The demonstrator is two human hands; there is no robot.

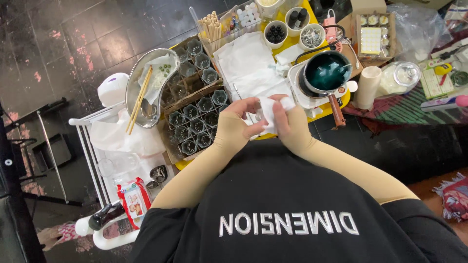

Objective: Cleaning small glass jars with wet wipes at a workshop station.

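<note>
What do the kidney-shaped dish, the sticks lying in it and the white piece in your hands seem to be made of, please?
The kidney-shaped dish looks like polished steel, since it mirrors the light. The long pale sticks look like bare wood or bamboo. The white piece pinched between both hands crumples softly, so it is probably tissue or thin cloth.

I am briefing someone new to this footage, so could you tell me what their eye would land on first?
At centre, the left hand and right hand pinch a white tissue between them. Just up and right sits a small pot of dark teal liquid on a white warmer. To the left, cardboard trays of small glass jars lie beside a metal dish holding chopsticks.
</note>
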